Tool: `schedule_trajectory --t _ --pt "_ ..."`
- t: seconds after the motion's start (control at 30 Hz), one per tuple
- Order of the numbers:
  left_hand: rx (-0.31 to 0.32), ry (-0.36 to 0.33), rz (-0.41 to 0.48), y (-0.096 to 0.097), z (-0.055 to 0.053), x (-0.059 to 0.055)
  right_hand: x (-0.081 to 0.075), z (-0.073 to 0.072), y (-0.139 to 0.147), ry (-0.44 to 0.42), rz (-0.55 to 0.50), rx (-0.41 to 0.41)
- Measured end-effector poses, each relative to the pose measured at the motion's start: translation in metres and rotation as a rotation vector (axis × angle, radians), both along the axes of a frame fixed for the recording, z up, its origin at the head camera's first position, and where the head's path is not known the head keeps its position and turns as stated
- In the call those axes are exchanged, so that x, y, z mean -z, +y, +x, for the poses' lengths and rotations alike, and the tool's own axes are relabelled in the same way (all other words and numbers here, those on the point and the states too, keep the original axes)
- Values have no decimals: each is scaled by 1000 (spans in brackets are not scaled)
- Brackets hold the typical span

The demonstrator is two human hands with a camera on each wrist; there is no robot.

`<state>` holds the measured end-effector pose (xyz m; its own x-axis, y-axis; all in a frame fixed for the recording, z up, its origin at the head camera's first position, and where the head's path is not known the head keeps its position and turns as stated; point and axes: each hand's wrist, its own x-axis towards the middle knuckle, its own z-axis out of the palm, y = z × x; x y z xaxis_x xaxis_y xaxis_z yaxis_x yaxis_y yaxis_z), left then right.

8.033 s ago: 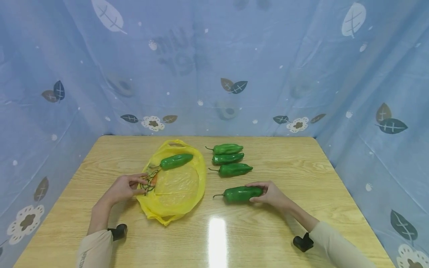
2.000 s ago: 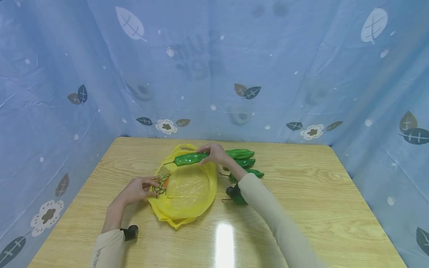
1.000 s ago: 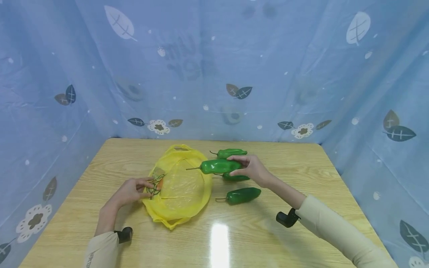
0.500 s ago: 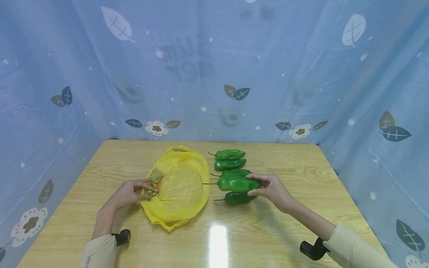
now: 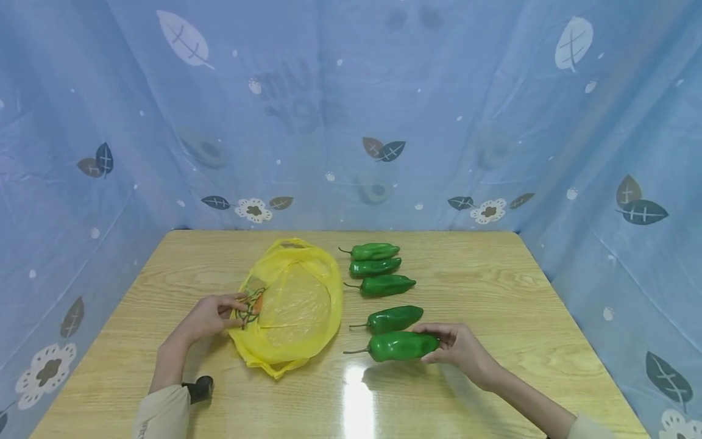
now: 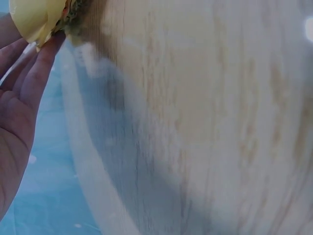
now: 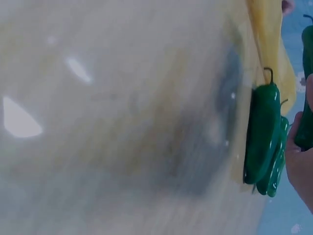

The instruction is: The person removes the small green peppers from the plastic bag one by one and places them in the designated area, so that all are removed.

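My right hand [image 5: 463, 353] holds a green pepper [image 5: 402, 346] by its blunt end, fingers and thumb on either side, stem pointing left. A shadow beneath suggests it hovers just above the table. Behind it several green peppers lie in a column, stems to the left; the closest is a dark one [image 5: 396, 319]. At the left, my left hand [image 5: 205, 317] pinches the printed left edge of a flattened yellow plastic bag [image 5: 329, 335]. In the left wrist view, yellow plastic [image 6: 36, 19] shows by the fingers. The right wrist view catches the held pepper [image 7: 307, 122] only partly.
The wooden table [image 5: 274, 402] carries a bright light reflection near its front middle. A blue patterned curtain [image 5: 340, 110] encloses the back and sides. A black wrist camera [image 5: 200, 388] sits on the left forearm.
My right hand lifted the pepper off the yellow bag and carried it right, then towards the front, past the column of peppers. My left hand stays at the bag's edge.
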<state>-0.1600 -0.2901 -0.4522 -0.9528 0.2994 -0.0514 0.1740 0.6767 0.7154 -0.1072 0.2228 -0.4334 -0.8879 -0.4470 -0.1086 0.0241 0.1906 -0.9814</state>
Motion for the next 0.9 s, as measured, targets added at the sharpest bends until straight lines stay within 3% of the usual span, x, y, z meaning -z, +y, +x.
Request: schedule_trajectory --t 0.2,0.4,0.6,0.9 --pt "9 -12 13 0 -1 -2 6 16 5 -37 -1 20" --pt "4 -24 5 3 -1 -3 16 21 9 -29 3 9" --pt "23 -18 34 2 -1 -1 24 12 11 -22 20 -8" --pt "28 2 4 3 -2 0 34 -3 13 33 67 0"
